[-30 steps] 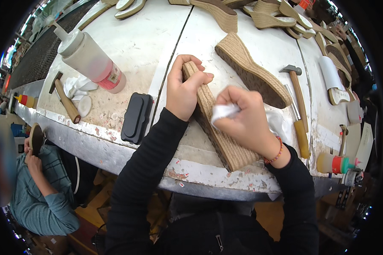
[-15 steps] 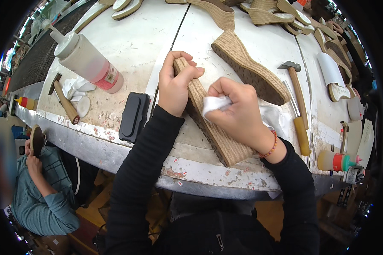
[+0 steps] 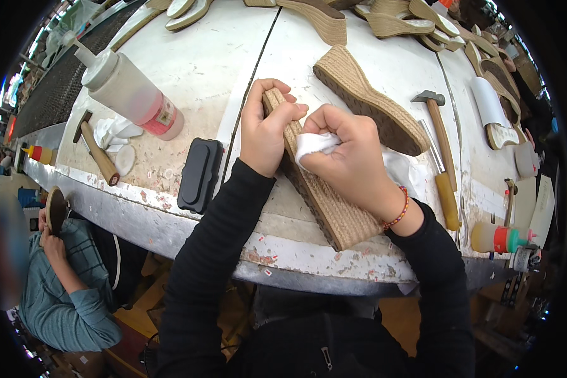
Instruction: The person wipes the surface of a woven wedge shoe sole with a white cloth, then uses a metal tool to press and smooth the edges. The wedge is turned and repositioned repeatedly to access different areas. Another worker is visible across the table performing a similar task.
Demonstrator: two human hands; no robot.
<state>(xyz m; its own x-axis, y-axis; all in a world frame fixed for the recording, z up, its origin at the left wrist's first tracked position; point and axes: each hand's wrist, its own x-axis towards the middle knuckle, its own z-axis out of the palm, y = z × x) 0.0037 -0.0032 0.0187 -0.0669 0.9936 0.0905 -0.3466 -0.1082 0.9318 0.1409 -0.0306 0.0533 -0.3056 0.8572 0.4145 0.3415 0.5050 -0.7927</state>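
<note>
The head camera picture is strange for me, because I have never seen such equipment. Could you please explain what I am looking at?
There is no machine here: a person works with two bare hands. The camera sits on the person's head and looks down; its fisheye lens bends straight edges, so the worktable looks curved.

The left hand grips the thin end of a braided wedge sole. The right hand pinches a folded white cloth at its braided side.

Just beyond lies a second wedge sole. To the left are a translucent squeeze bottle, a hammer and a black case; to the right, another hammer. More wedge soles lie at the far side.
</note>
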